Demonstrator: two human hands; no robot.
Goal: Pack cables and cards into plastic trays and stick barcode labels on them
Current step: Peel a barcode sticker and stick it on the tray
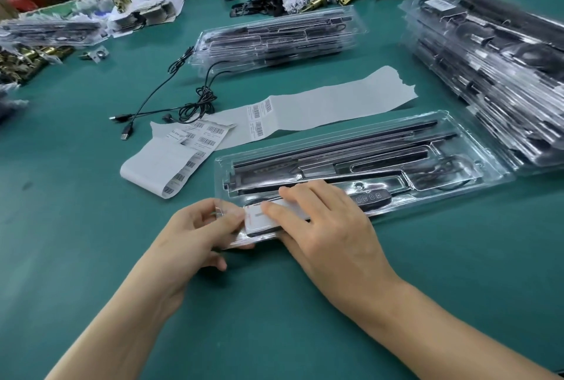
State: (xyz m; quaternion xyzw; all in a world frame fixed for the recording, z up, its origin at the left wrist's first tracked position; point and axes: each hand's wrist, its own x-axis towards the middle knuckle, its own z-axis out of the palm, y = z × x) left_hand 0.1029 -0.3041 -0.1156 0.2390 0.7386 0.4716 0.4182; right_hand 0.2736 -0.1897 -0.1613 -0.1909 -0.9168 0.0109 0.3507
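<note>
On the green table (274,327) lies a clear plastic tray (496,170) with long black parts in it. The left hand (198,236) grips the tray's near left corner, while the right hand (323,227) presses straight fingers on a white card (264,221) in the tray. Behind the tray lie a barcode label strip (320,105) and loose black cables (183,105).

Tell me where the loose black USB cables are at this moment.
In the head view, the black USB cables lie on the green table, left of centre, between the far stack of trays and the barcode label strip.
</note>
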